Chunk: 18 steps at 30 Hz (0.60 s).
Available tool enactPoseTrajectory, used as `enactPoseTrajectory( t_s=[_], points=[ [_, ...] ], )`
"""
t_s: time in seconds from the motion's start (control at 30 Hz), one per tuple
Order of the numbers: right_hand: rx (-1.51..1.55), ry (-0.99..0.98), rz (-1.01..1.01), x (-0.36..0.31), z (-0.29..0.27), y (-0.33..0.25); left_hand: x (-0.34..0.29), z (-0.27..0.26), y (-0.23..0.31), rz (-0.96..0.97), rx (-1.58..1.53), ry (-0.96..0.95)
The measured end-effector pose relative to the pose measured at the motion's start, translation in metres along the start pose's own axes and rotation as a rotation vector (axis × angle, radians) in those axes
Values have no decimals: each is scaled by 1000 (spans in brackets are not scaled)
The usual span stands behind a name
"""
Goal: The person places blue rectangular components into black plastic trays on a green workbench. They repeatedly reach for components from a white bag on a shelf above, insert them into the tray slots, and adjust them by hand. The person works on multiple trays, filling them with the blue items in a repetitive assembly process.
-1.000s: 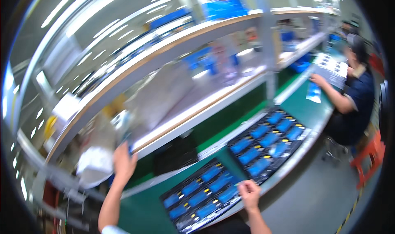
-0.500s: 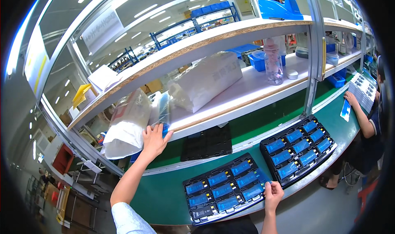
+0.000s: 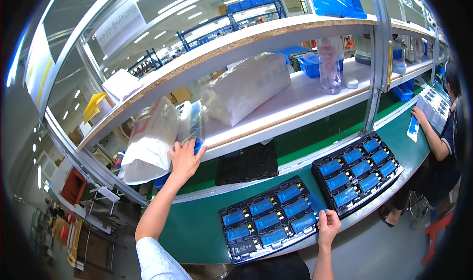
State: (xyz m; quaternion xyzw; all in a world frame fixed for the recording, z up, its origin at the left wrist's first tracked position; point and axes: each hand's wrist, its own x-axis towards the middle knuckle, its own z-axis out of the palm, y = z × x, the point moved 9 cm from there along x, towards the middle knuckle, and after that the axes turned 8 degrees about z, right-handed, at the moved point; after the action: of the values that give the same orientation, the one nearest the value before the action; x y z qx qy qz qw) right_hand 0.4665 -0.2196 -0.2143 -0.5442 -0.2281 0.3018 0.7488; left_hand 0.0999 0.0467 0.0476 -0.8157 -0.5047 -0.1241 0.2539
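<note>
My left hand reaches up to the lower shelf's front edge, its fingers curled over the blue end of a stack of film strips in clear plastic. The thumb stands apart from the fingers. My right hand pinches a thin, see-through blue film at the right edge of the near black tray. Several flat batteries sit in this tray. Most have blue faces, such as one battery in the middle; the front-left battery is dark grey.
Another black tray with blue-faced batteries stands to the right on the green table. An empty black tray lies under the shelf. White plastic bags and a clear bottle occupy the shelf. A co-worker's hand is at far right.
The view has shifted slightly. My left hand stays at the blue film on the shelf, its fingers a little more bent. My right hand still pinches the film by the tray.
</note>
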Motion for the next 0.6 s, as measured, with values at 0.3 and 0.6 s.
enactPoseTrajectory(
  t_s=[0.3, 0.6],
  points=[
    [-86, 27, 26, 8, -7, 1, -79, -24, 47, 129, -154, 124],
    [-197, -525, 150, -33, 72, -34, -285, 10, 127, 135, -727, -14]
  ],
)
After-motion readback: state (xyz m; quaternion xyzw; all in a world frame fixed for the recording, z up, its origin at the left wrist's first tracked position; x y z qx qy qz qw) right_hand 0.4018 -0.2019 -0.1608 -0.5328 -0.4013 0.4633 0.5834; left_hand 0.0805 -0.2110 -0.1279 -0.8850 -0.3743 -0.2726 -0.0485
